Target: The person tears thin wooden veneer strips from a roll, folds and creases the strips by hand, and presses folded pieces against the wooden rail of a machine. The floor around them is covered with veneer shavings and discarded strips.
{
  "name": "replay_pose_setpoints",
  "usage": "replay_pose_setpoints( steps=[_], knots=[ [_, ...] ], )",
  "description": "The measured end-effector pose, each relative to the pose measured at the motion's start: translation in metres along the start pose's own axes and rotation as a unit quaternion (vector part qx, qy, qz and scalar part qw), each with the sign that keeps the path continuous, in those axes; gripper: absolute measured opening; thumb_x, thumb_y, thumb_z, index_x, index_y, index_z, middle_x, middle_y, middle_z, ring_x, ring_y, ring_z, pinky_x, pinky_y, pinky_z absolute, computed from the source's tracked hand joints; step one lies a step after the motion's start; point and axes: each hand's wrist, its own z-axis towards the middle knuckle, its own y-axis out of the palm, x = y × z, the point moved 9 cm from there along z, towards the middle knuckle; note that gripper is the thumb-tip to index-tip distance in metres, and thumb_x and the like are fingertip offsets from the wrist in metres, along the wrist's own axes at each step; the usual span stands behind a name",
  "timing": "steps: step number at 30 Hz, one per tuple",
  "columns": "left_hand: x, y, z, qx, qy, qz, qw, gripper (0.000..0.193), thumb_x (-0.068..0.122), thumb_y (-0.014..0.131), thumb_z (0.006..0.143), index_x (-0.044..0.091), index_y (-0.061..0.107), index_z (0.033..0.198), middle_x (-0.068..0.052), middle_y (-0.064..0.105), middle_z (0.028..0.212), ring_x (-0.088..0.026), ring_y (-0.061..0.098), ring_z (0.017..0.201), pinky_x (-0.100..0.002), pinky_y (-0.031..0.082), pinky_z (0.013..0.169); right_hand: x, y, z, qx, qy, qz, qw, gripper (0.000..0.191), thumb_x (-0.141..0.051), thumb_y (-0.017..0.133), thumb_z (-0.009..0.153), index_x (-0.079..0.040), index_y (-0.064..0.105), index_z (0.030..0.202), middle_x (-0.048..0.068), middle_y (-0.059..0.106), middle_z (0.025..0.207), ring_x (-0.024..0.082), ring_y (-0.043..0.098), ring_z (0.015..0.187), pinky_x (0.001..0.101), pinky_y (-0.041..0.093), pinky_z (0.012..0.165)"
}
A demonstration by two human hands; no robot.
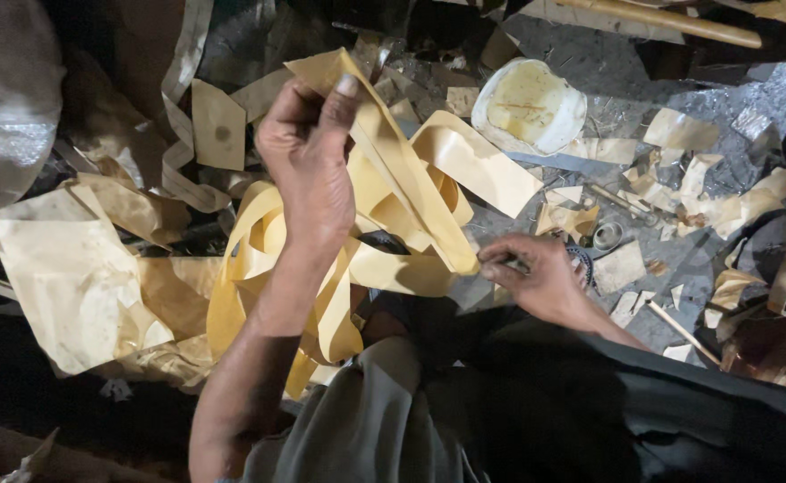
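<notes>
A glossy yellow strip point(411, 179), looped and creased, hung centre-frame. The left hand point(308, 148) pinched its upper end at 11 o'clock; the right hand point(536, 277) closed on its lower edge at 4 o'clock. Paper scraps point(71, 268) crowded the floor point(607, 72) all around.

Your left hand point(308, 148) is raised, wrist bent, thumb and fingers pinched together, forearm running down toward you. Your right hand point(536, 277) sits lower, fingers curled in a pinch.
</notes>
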Motion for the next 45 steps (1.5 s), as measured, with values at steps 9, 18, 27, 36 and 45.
replay_pose_setpoints(
  steps=[9, 18, 27, 36, 45],
  knots=[
    [0.014, 0.043, -0.029, -0.122, -0.016, 0.088, 0.988, 0.014, 0.012, 0.079, 0.095, 0.005, 0.072, 0.104, 0.004, 0.070, 0.090, -0.003, 0.057, 0.077, -0.020, 0.048, 0.071, -0.034, -0.075, 0.052, 0.182, -0.076, -0.449, 0.871, 0.055, -0.013, 0.086, 0.074, -0.008, 0.074, 0.127, 0.027, 0.040, 0.145, 0.048, 0.035, 0.137, 0.0631, 0.034, 0.099],
    [0.011, 0.068, -0.041, -0.173, -0.013, 0.044, 0.984, 0.012, 0.007, 0.078, 0.096, -0.001, 0.074, 0.104, 0.003, 0.070, 0.099, -0.004, 0.061, 0.089, -0.020, 0.051, 0.082, -0.028, -0.077, 0.071, 0.187, -0.058, -0.421, 0.886, 0.032, -0.029, 0.092, 0.076, -0.010, 0.078, 0.098, 0.025, 0.041, 0.148, 0.048, 0.031, 0.140, 0.0667, 0.029, 0.108],
    [-0.013, 0.075, -0.047, -0.202, -0.119, 0.035, 0.971, 0.014, 0.006, 0.079, 0.093, -0.002, 0.077, 0.104, 0.002, 0.067, 0.086, -0.002, 0.055, 0.074, -0.019, 0.045, 0.064, -0.112, -0.068, 0.065, 0.084, -0.246, -0.391, 0.883, 0.065, 0.008, 0.071, 0.074, -0.020, 0.069, 0.133, 0.020, 0.038, 0.151, 0.042, 0.030, 0.145, 0.0555, 0.034, 0.118],
    [0.032, 0.073, -0.036, -0.225, 0.006, 0.045, 0.973, 0.013, 0.004, 0.077, 0.094, -0.003, 0.076, 0.105, -0.001, 0.068, 0.092, -0.004, 0.059, 0.083, -0.020, 0.049, 0.073, -0.187, -0.086, 0.081, 0.012, -0.249, -0.370, 0.895, 0.052, -0.002, 0.072, 0.081, -0.018, 0.063, 0.129, 0.012, 0.058, 0.140, 0.035, 0.054, 0.133, 0.0482, 0.045, 0.104],
    [0.019, 0.100, -0.023, -0.201, -0.086, -0.103, 0.970, 0.033, 0.005, 0.080, 0.092, 0.000, 0.067, 0.122, -0.002, 0.073, 0.095, -0.005, 0.066, 0.086, -0.022, 0.056, 0.078, -0.146, -0.073, 0.104, 0.037, 0.105, 0.207, 0.972, 0.024, -0.001, 0.074, 0.088, -0.004, 0.064, 0.110, 0.009, 0.076, 0.116, 0.017, 0.072, 0.111, 0.0347, 0.058, 0.098]
  ],
)
